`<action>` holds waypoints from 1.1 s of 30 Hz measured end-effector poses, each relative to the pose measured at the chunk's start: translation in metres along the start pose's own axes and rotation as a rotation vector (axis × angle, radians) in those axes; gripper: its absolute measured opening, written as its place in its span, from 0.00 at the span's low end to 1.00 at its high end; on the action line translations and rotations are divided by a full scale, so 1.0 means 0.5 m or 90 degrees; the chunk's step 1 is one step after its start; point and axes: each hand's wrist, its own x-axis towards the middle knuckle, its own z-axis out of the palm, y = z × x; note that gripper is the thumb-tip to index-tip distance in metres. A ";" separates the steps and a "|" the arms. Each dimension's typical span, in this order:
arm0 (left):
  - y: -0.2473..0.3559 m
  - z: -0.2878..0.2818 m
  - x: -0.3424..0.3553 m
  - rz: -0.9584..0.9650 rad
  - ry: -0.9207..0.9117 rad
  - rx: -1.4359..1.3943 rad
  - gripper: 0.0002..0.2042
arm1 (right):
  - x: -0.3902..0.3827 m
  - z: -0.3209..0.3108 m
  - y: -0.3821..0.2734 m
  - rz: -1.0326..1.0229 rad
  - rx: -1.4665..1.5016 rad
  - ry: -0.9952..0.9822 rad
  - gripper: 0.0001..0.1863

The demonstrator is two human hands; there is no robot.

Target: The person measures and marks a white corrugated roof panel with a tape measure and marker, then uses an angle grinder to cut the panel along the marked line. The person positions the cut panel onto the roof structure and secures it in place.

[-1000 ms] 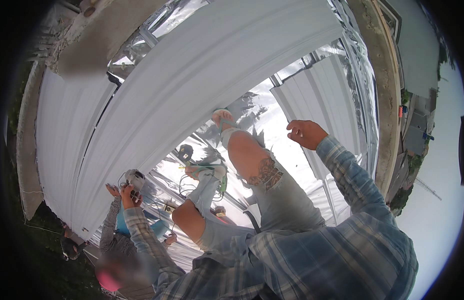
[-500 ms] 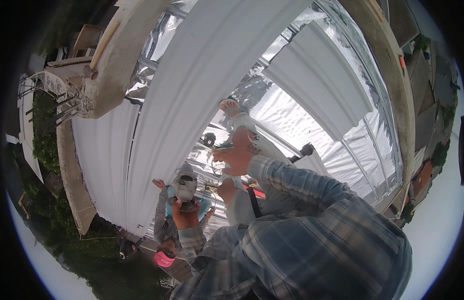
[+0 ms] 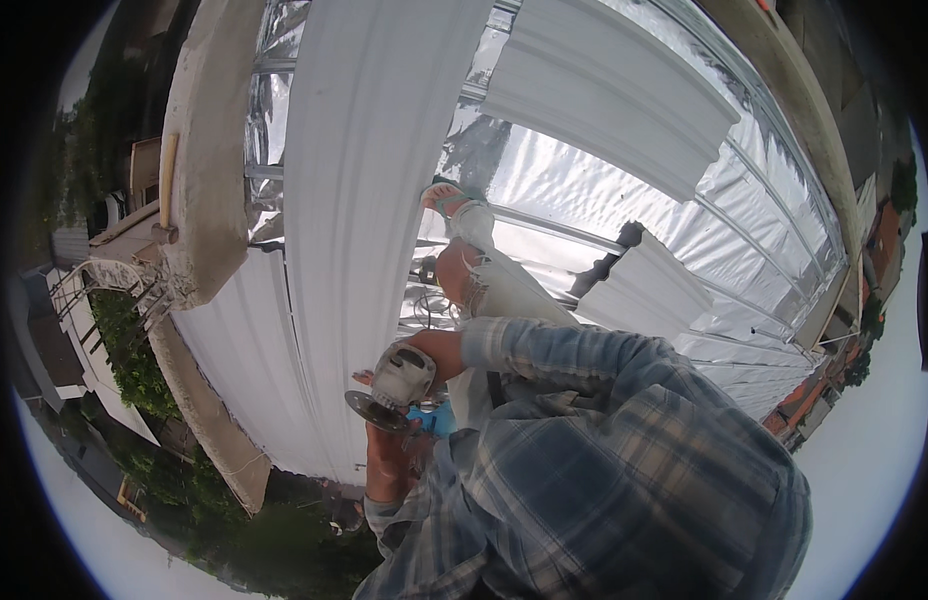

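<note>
A grey angle grinder (image 3: 404, 374) with a dark, thin disc (image 3: 376, 411) is held up in front of my body, above the white corrugated roofing sheet (image 3: 354, 200). My right hand (image 3: 440, 352) is closed round the grinder's body, its fingers mostly hidden behind the tool. Just below the disc, my left hand (image 3: 388, 462) is closed on the grinder's head; the disc covers part of its fingers. A few fingertips show left of the grinder, and I cannot tell whose they are. A dark cord (image 3: 424, 308) hangs near my knee.
A co-worker's blue clothing (image 3: 436, 419) shows just behind the grinder. Silvery foil (image 3: 574, 180) lies over metal battens on the right, with a shorter white sheet (image 3: 604, 95) on it. A concrete wall edge (image 3: 209, 150) carries a hammer (image 3: 167, 190); bare rebar sticks out nearby.
My right hand has moved from beside my knee onto the grinder. The grinder has turned, so its disc now shows. My view has swung, and the co-worker is mostly hidden.
</note>
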 end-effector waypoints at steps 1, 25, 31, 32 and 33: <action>0.019 0.010 0.010 0.065 -0.006 0.137 0.53 | -0.007 0.004 -0.003 0.022 0.059 0.019 0.35; -0.359 -0.302 0.180 -0.202 0.258 0.192 0.22 | -1.058 0.183 0.166 0.679 -0.173 1.003 0.27; -0.349 -0.215 0.139 -0.279 0.327 0.154 0.24 | -1.092 -0.052 0.138 0.730 -0.369 0.816 0.29; -0.347 -0.204 0.149 -0.266 0.330 0.172 0.24 | -1.108 -0.126 0.125 0.675 -0.434 0.844 0.29; -0.351 -0.186 0.162 -0.248 0.334 0.197 0.24 | -1.127 -0.210 0.106 0.616 -0.503 0.865 0.29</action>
